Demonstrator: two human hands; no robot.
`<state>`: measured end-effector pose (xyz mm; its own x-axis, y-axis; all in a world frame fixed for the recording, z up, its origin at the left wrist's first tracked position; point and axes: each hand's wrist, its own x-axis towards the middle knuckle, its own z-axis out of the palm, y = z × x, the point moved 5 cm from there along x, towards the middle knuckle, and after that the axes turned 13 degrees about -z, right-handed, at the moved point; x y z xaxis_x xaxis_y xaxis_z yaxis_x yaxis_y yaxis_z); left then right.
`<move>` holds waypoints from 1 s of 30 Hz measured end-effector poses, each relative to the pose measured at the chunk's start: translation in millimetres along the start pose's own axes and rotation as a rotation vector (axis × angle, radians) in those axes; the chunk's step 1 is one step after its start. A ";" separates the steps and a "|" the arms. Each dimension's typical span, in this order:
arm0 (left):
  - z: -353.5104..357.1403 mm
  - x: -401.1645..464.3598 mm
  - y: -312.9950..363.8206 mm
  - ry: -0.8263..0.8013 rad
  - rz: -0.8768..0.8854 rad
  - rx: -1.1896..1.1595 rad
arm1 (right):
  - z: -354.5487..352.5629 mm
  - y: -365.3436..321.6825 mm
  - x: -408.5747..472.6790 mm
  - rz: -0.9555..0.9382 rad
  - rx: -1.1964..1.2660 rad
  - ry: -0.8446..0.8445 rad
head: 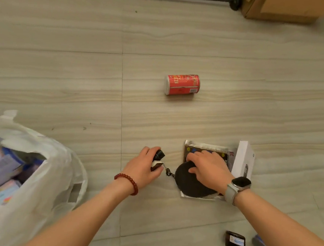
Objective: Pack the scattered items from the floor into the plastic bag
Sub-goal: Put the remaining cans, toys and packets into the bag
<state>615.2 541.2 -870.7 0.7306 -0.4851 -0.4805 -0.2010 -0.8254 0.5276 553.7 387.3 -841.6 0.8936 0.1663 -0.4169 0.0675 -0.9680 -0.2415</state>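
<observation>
Gripping a small black-capped bottle [158, 159], the left hand [144, 167] is closed; the right hand [208, 170] presses the round black pouch [189, 183], whose chain [168, 172] could snag, well apart from the white plastic bag [38, 152].

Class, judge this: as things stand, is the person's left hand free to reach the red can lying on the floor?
Probably not yet: the left hand already holds a small dark bottle. The floor between it and the red can is bare.
</observation>
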 end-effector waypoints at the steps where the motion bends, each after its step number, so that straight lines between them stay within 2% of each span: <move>1: -12.3 -2.9 -1.8 0.039 -0.003 -0.036 | -11.1 -7.4 4.4 -0.032 0.013 0.033; 4: -52.7 -14.6 -9.1 0.182 -0.044 -0.145 | -53.1 -35.3 23.1 -0.080 0.133 0.249; 7: -88.6 -28.3 -19.9 0.275 -0.085 -0.209 | -87.7 -59.3 44.6 -0.043 0.319 0.447; 11: -132.2 -55.0 -32.8 0.393 -0.074 -0.274 | -109.4 -78.1 66.3 -0.030 0.470 0.560; 15: -182.1 -96.3 -50.7 0.610 -0.060 -0.417 | -130.6 -116.8 82.6 -0.219 0.598 0.573; 20: -226.4 -137.7 -100.7 0.808 -0.173 -0.667 | -158.0 -191.9 107.8 -0.401 0.795 0.532; 24: -246.0 -174.7 -136.7 0.972 -0.214 -0.807 | -173.7 -257.5 125.9 -0.525 0.826 0.512; 27: -250.9 -208.0 -153.3 1.090 -0.216 -0.850 | -176.0 -300.7 136.3 -0.543 0.965 0.496; 30: -246.3 -227.5 -169.8 1.117 -0.223 -0.822 | -153.3 -327.8 143.1 -0.500 1.182 0.402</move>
<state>643.8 862.9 -678.5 0.9001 0.4356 -0.0095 0.1370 -0.2621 0.9553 727.5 699.6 -687.7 0.9668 0.1887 0.1724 0.1839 -0.0454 -0.9819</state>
